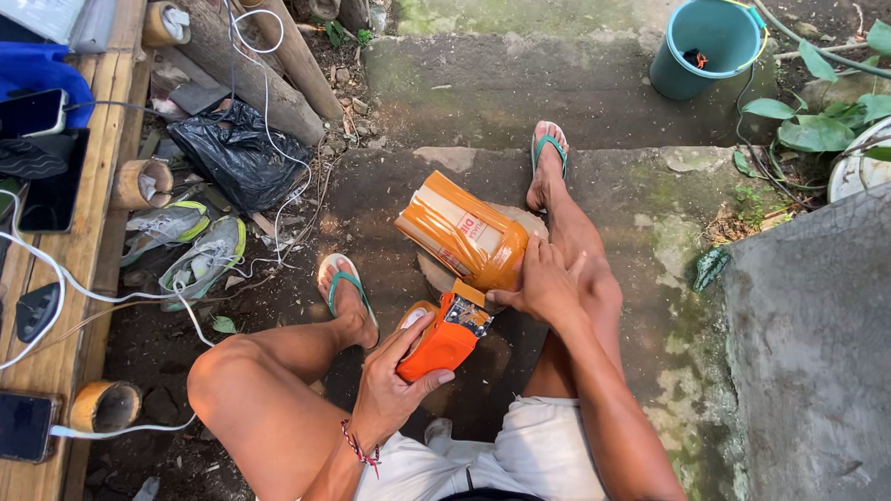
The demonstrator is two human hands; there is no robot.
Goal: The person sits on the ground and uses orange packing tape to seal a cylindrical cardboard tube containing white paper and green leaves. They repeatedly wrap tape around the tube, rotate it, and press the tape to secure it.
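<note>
Head view: left hand (397, 374) grips orange pouch (443, 343); right hand (544, 283) closed on orange jar (463, 232).

Mossy concrete ground (533, 84), wooden bench (84, 265), teal bucket (710, 47)

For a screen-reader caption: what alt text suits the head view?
A seated person's left hand holds an orange tape dispenser while the right hand steadies an orange tape-wrapped container on the ground, between feet in green flip-flops.

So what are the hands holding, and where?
The left hand grips a small orange packet round its lower end. The right hand steadies a big orange cylinder-shaped package at its near end.
</note>
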